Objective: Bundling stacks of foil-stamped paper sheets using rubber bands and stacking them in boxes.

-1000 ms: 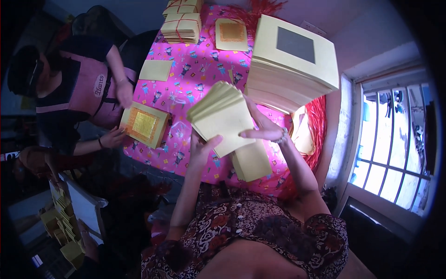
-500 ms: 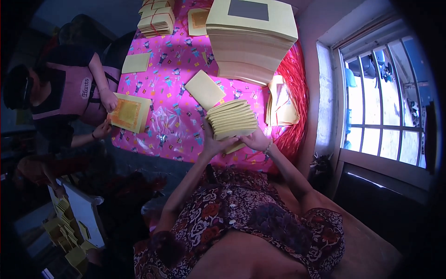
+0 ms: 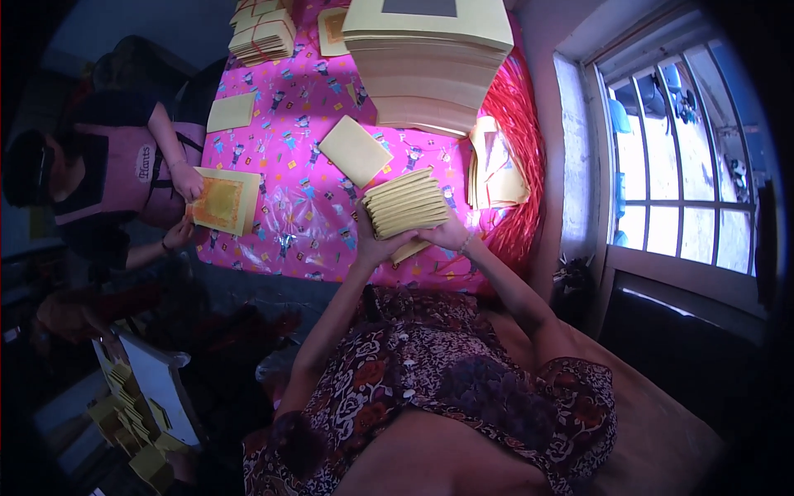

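Between my two hands stands a stack of folded yellow paper (image 3: 405, 202), its layered folds facing up. My left hand (image 3: 372, 240) grips its left and lower side, with the thumb along the near edge. On the right, my right hand (image 3: 447, 233) is closed round the lower right corner. Another yellow paper piece (image 3: 411, 250) shows beneath the stack, by the near edge of the table. Just beyond my left hand lies a flat yellow paper pad (image 3: 356, 152), touched by neither hand. Some fingertips are hidden behind the stack.
A tall paper pile (image 3: 426, 78) rises at the back of the pink patterned tablecloth (image 3: 289, 190). Red strands (image 3: 528, 124) and a tied paper bundle (image 3: 495, 169) lie at right. Tied bundles (image 3: 263, 37) sit far left. A co-worker's hands (image 3: 187, 183) hold printed paper (image 3: 222, 202).
The fanned upper folds of the stack now sit closer together and more level. Both hands keep their hold on it. The whole view has shifted slightly.
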### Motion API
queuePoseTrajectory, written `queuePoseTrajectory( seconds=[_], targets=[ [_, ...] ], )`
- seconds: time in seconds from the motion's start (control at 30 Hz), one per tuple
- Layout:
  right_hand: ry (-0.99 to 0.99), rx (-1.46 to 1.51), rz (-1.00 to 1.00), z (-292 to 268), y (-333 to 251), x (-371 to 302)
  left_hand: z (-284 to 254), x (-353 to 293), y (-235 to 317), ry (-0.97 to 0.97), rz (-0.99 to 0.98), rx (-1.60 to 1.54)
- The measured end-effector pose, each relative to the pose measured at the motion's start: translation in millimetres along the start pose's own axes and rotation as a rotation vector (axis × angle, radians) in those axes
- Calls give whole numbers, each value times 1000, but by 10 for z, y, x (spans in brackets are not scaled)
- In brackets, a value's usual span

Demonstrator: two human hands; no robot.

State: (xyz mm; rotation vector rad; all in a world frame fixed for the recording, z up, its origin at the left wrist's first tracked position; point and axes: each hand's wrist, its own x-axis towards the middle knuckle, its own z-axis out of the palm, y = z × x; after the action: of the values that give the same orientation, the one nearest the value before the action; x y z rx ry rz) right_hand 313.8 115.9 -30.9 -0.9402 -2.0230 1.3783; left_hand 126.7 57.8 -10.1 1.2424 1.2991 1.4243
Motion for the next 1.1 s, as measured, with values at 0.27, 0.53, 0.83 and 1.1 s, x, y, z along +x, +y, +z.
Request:
queuePoseTrajectory(
  seconds=[0.27,0.53,0.83,1.1],
  targets=[
    [128,-164,-216,-233,-487,153,-102,-46,-125,-131,-111,115],
    [109,-52,-203,-379,-797,165,-99,51,360,-198,-198,114],
    [390,-177,-311,-449,-1085,52,-102,3,423,95,-258,-13],
    [373,-216,-336,-335,-1159,58,-119,51,382,114,-165,117]
  ],
)
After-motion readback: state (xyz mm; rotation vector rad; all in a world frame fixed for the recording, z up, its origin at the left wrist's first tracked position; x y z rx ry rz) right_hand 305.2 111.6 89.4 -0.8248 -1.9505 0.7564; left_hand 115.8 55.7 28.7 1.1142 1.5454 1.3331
